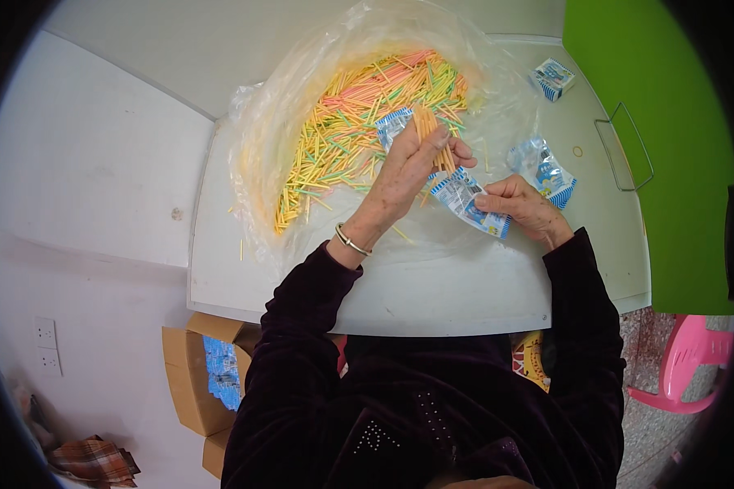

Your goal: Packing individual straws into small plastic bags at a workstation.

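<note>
Bundle of orange sticks [429,130] pinched in closed left hand [408,167], just above blue-white packet [465,200] gripped by closed right hand [518,204]. Best aligned with packet mouth held open. Loose stick heap in clear bag [277,122] beyond, on desk [432,293].

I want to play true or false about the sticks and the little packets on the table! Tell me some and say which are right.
1. The left hand holds a bunch of orange sticks. True.
2. The right hand holds a spoon. False: it holds a blue and white packet.
3. The pile of sticks lies on a clear plastic bag. True.
4. All the sticks are blue. False: they are yellow, orange, pink and green.
5. The chair by the table is pink. True.
</note>
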Demonstrator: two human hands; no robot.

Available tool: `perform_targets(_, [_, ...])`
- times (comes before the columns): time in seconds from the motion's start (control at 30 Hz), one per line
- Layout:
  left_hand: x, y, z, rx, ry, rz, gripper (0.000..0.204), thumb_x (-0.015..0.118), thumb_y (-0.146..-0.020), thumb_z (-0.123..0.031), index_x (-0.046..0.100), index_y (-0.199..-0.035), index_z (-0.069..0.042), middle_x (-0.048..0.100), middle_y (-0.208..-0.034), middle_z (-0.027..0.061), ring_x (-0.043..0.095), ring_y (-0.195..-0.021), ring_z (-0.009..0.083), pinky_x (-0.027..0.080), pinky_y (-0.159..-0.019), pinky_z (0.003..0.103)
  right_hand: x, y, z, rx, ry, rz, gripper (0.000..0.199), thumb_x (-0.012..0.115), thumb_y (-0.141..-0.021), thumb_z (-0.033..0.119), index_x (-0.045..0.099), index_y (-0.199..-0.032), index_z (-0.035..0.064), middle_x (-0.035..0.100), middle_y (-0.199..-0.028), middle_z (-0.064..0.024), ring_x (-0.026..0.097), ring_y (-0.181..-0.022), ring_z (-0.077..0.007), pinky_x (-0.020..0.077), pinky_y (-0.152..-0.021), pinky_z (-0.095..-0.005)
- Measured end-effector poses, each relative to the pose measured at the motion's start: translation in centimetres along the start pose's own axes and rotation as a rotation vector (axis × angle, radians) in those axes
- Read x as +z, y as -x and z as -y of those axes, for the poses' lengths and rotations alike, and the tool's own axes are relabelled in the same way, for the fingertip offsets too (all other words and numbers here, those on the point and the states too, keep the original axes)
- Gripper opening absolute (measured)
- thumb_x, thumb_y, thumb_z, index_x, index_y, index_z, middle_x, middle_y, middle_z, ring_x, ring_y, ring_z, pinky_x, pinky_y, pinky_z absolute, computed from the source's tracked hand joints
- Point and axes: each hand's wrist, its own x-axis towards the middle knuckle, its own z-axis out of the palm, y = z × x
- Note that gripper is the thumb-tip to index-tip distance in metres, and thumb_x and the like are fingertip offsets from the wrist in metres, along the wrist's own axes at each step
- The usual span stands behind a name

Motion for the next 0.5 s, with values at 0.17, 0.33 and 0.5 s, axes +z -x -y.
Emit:
perform_targets(0.17, [0.8, 0.3, 0.3, 0.055, 0.014, 0.006, 0.03, 0.042, -0.097, -0.029, 0.043, -0.101, 0.0, 0.059, -0.091, 0.0117, 0.063, -0.085, 0.0206, 0.052, -0.077, 0.031, 0.2, 0.1, 0.0, 0.012, -0.055, 0.024, 0.028, 0.067, -0.083, 0.023, 0.067, -0.094, -0.0036, 0.066, -0.079, -0.0022, 0.058, -0.069, -0.0039, 0.0436, -0.064, -0.0184])
perform_targets(0.33, [1.1, 1.0, -0.1, 0.072, 0.098, -0.063, 0.029, 0.041, -0.098, -0.029, 0.041, -0.103, 0.0, 0.058, -0.093, 0.0134, 0.062, -0.088, 0.0195, 0.051, -0.08, 0.031, 0.0, 0.1, -0.2, 0.002, -0.089, 0.019, 0.028, 0.067, -0.083, 0.022, 0.067, -0.094, -0.0036, 0.066, -0.08, -0.0026, 0.058, -0.07, -0.0042, 0.0439, -0.064, -0.0184])
perform_targets(0.5, [0.9, 1.2, 0.4, 0.079, 0.06, -0.036, 0.029, 0.041, -0.098, -0.029, 0.041, -0.102, 0.0, 0.058, -0.093, 0.0131, 0.06, -0.089, 0.0182, 0.05, -0.082, 0.031, 0.4, 0.3, 0.1, 0.03, -0.071, 0.033, 0.028, 0.067, -0.083, 0.022, 0.067, -0.095, -0.0036, 0.067, -0.081, -0.003, 0.059, -0.071, -0.0045, 0.0443, -0.065, -0.0181])
